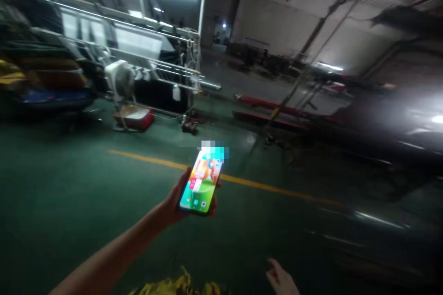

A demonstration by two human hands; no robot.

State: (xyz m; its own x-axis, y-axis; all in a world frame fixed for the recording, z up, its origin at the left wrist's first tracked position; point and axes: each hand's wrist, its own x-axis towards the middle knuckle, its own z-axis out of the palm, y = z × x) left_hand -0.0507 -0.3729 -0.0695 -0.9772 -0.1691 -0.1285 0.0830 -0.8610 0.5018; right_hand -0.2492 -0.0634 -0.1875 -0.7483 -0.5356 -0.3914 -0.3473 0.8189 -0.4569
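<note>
My left hand (175, 199) is wrapped around a smartphone (201, 184) and holds it out in front of me. The phone's screen is lit, with app icons over a colourful background; its top part is covered by a pixelated patch. Fingertips show along the phone's right edge. Low in the view, my right hand (279, 278) hangs apart from the phone with nothing visible in it. Its fingers are loosely bent and partly spread, somewhat blurred. Yellow fabric (180, 286) shows at the bottom edge, below the phone.
A yellow line (263, 186) crosses the green floor (148, 249). Beyond it stand a fan (121, 80), a red box (136, 119) and a long metal-framed machine (166, 67) with white sheets under tube lights. Red beams (263, 105) and dark, blurred equipment lie to the right.
</note>
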